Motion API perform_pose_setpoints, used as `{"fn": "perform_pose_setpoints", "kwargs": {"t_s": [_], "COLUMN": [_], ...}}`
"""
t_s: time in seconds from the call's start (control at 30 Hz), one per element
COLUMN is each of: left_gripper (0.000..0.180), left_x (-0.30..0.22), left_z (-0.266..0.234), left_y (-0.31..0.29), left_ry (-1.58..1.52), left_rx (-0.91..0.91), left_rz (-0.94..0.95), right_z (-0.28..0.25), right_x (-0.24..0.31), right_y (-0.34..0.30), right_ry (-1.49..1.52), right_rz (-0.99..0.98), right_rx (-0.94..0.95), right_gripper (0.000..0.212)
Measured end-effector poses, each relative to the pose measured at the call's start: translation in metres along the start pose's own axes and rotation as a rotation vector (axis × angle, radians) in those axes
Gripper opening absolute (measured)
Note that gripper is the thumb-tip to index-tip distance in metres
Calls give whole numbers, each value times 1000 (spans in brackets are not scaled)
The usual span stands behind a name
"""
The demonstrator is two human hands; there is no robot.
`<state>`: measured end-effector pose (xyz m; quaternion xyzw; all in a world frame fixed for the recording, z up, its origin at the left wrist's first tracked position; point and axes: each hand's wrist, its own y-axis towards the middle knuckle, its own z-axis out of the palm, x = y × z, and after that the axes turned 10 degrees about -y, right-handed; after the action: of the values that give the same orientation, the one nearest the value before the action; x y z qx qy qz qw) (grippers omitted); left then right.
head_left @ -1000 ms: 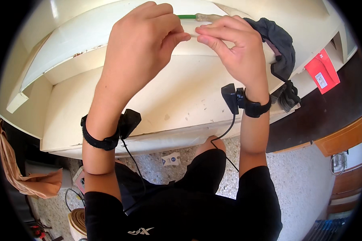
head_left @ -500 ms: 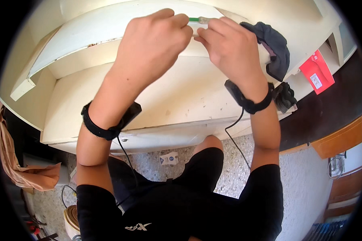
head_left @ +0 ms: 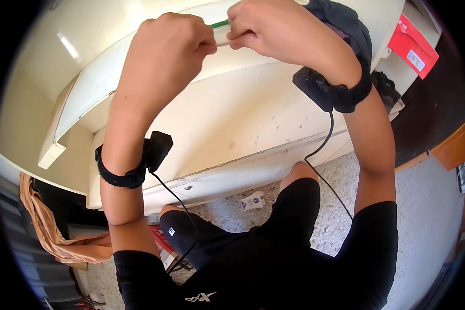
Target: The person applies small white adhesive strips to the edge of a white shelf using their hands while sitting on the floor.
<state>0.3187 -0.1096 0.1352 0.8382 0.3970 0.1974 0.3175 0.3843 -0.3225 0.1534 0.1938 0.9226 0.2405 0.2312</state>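
A thin green stick (head_left: 220,24) spans the small gap between my hands at the top of the view. My left hand (head_left: 163,64) is closed on its left end, knuckles up and fingertips curled under. The fingers of my right hand (head_left: 274,28) pinch its other end. Both ends of the stick are hidden inside my fingers, so its exact kind does not show. My hands hover over a cream-coloured shelf unit (head_left: 232,113), with the raised white shelf behind them.
Dark cloth (head_left: 349,26) hangs over the unit at right, near a red packet (head_left: 413,44) with a white label. Black cables run from both wrist straps. Orange-brown cloth (head_left: 51,227) drapes at lower left. A small white card-like item (head_left: 253,200) lies on the speckled floor.
The view has tilted, and both hands now sit further left in it. A pale, translucent piece beside my right fingers is no longer visible; the green stick stays held.
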Motion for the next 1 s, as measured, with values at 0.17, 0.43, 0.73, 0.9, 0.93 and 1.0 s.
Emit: {"fn": "perform_pose_setpoints", "kwargs": {"t_s": [0.17,0.43,0.73,0.9,0.93,1.0], "left_gripper": [8,16,18,18,17,17], "left_x": [-6,-1,5,9,11,12], "left_z": [-6,3,5,7,5,2], "left_y": [5,-7,-2,-1,-2,-2], "left_ry": [58,523,561,331,278,209], "left_rx": [92,72,74,28,30,35], "left_rz": [5,427,483,383,359,326], "right_z": [16,35,52,61,62,62], "right_x": [8,24,27,24,25,23], "right_y": [-12,-22,-26,-23,-22,-22], "right_ry": [-88,-69,-74,-19,-17,-21], "right_rz": [45,61,55,11,2,-15], "right_rx": [-166,-412,-584,-664,-656,-640], "right_gripper": [16,14,9,7,7,7]}}
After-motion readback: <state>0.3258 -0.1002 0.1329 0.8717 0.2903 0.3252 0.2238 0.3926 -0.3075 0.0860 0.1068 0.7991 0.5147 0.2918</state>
